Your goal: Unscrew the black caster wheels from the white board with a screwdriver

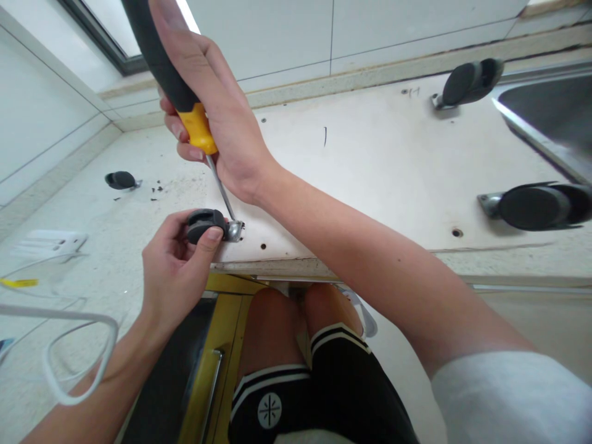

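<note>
Here the right hand grips a screwdriver, left hand pinching a caster

Bare board between the held caster and two mounted casters at right.

There is only one view, from the person's head. It looks steeply down and forward, very close over the white board on the countertop, with the person's knees below.
</note>
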Demonstrator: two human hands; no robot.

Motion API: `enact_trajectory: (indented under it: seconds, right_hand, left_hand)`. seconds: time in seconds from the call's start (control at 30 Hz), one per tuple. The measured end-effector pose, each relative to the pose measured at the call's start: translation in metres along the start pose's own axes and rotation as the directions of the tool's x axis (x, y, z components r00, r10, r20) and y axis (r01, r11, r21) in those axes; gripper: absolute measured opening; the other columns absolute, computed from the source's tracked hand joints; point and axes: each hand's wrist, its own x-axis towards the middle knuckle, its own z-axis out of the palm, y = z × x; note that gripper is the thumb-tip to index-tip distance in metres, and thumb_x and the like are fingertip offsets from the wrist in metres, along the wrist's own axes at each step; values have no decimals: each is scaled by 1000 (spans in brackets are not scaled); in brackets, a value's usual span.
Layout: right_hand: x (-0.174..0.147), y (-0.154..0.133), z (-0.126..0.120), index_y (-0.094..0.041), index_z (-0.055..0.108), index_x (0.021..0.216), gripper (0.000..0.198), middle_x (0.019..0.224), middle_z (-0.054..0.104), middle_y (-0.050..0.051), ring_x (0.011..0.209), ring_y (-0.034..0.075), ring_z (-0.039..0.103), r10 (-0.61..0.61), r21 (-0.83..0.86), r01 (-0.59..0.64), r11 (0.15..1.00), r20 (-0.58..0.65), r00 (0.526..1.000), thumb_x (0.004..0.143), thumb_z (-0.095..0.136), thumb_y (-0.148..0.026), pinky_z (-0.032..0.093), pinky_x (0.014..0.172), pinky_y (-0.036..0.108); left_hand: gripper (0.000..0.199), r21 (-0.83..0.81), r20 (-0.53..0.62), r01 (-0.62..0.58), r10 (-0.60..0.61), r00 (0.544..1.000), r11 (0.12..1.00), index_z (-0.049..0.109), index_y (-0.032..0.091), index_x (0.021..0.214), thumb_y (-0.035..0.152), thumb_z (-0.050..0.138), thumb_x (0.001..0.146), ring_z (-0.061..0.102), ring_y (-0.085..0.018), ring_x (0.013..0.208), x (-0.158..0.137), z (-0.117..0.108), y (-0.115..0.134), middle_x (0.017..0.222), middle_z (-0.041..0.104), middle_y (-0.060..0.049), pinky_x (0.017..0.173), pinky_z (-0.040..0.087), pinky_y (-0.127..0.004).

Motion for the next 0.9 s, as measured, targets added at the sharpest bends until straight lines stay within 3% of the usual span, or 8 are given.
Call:
enact_trajectory:
  seconds: [0.17, 0.43, 0.53, 0.63, 0.7, 0.8, 0.9]
  right_hand:
    - [-1, 5, 1, -33, 47, 115, 54, 83, 52, -8, 63, 8, 45, -42, 1, 42, 999, -8, 999, 109, 58, -86, 28, 52, 16]
    - [-3, 8, 9, -33, 52, 112, 38, 71, 52, -10, 56, 9, 44, 33, -8, -34, 999, -50, 998, 119, 55, -70, 33, 49, 15]
    - [-3, 17, 8, -34, 53, 115, 37, 71, 54, -11, 55, 7, 45, -46, 16, 46, 999, -9, 999, 116, 64, -69, 34, 48, 13]
    - [0, 23, 5, -30, 58, 109, 50, 72, 59, -12, 56, 5, 49, -122, 68, 117, 991, 71, 990, 104, 81, -74, 35, 48, 11]
    - [3, 20, 4, -27, 61, 105, 46, 68, 62, -11, 55, 5, 51, -9, 52, 3, 999, 132, 991, 111, 72, -72, 38, 48, 12]
    - [3, 12, 5, -24, 63, 105, 47, 63, 62, -11, 51, 6, 51, 168, -13, -168, 986, 153, 974, 127, 40, -58, 39, 49, 15]
    - [-3, 8, 5, -25, 61, 112, 28, 67, 65, -12, 57, 5, 55, 112, -32, -109, 994, 148, 983, 124, 57, -50, 40, 54, 13]
  left_hand:
    - [38, -5, -13, -5, 5, 1000, 1000, 77, 28, 113, 59, 86, 94, 79, -27, 89, -1, 0, 0, 104, 85, -7, 69, 65, -40]
    - [35, 14, -9, -16, 16, 1000, 1000, 76, 31, 112, 60, 85, 95, 73, -24, 78, -3, 1, 1, 97, 81, -5, 57, 57, -37]
    - [38, 15, -11, -18, 19, 1000, 1000, 75, 32, 112, 65, 84, 95, 74, -26, 77, -3, 1, 2, 97, 81, -7, 56, 58, -40]
    - [40, 8, -10, -8, 8, 1000, 1000, 75, 32, 112, 66, 84, 95, 74, -26, 76, -3, 1, 3, 98, 81, -7, 55, 58, -41]
    - [39, 10, -9, -6, 6, 1000, 1000, 75, 31, 113, 65, 84, 95, 75, -26, 77, -3, 1, 3, 99, 82, -7, 56, 58, -40]
    - [38, 14, -4, -4, 4, 1000, 1000, 75, 31, 113, 63, 84, 95, 74, -25, 76, -3, 0, 3, 99, 81, -7, 56, 58, -40]
    - [36, 5, -4, -11, 11, 1000, 1000, 75, 31, 113, 61, 84, 95, 74, -26, 78, -3, 1, 3, 99, 82, -7, 58, 58, -41]
